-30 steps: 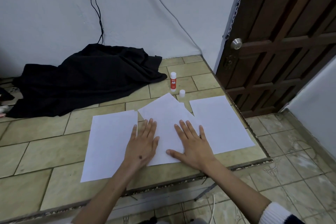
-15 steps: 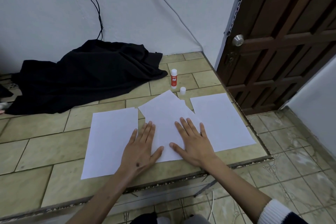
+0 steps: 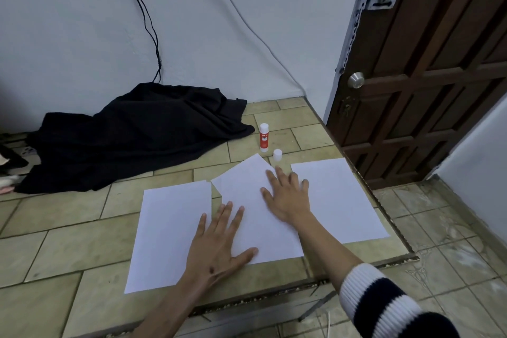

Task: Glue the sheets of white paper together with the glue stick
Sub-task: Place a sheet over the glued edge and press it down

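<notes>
- Three white sheets: left sheet (image 3: 170, 230), middle sheet (image 3: 248, 200), right sheet (image 3: 337, 200).
- One glue stick (image 3: 264, 137), one cap (image 3: 277, 155).
- Left hand (image 3: 216, 247) and right hand (image 3: 286, 195) spread flat on paper.

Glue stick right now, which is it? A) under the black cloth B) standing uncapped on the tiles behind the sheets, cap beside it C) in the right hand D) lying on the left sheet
B: the glue stick stands upright on the tiled surface behind the middle sheet, its cap set just beside it, and neither hand touches it.
</notes>
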